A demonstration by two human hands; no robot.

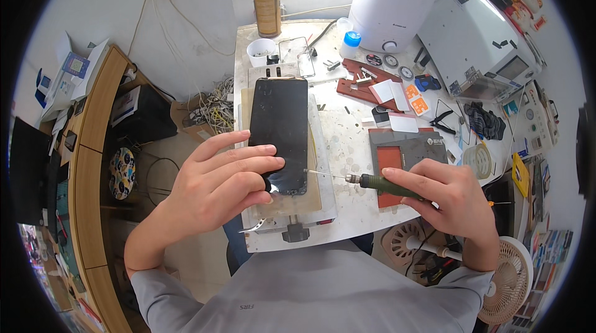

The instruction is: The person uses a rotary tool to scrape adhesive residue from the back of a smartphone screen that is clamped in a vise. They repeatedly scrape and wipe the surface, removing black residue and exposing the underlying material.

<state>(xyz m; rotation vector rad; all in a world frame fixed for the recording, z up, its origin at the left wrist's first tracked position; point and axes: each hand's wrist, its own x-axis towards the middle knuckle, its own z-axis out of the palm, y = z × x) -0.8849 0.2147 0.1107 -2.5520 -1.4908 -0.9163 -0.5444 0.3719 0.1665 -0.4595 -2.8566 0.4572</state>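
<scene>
A black phone screen (279, 109) lies lengthwise on a flat holder (323, 199) near the front of the table; pale specks show on its surface. My left hand (214, 177) rests on its lower left part, fingers stretched out flat across the glass. In my right hand (444, 193) is a green-handled rotary tool (372, 182) with a metal chuck and a long thin shaft. The shaft points left, and its tip meets the lower right edge of the screen. My right fingers are wrapped round the handle, hiding its rear end.
Under the right hand lies a dark pad with a red inset (379, 140). Farther back are a reddish-brown fixture (354, 94), a blue-capped bottle (351, 44), a white cup (262, 51), a spray can (266, 0) and a white humidifier (391, 10). A fan (506, 277) stands at lower right.
</scene>
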